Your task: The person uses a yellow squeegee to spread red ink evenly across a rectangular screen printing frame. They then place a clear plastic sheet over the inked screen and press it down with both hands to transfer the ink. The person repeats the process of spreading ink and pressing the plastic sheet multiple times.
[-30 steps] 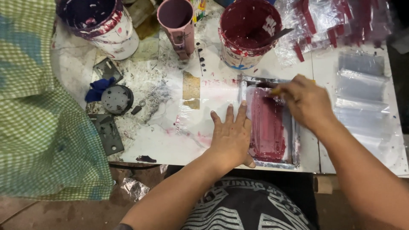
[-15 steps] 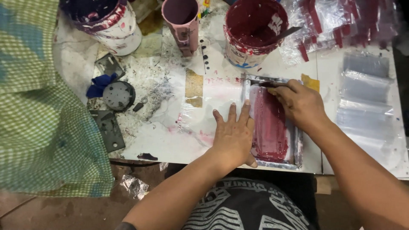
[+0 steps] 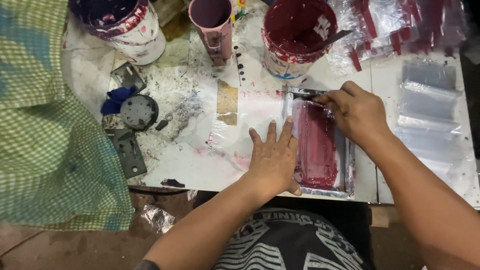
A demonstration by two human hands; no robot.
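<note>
Printing frame with dark red ink lies right of centre, its near edge almost at the table's front edge; bare tabletop to its left. Left hand flat, fingers spread, pressing the frame's left rim. Right hand closed around a scraper at the frame's top end, just below the red paint bucket

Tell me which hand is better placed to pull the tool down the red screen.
Right. The right hand already grips the tool at the top of the red-inked screen. The left hand lies flat at the frame's left edge, apparently steadying it.
</note>
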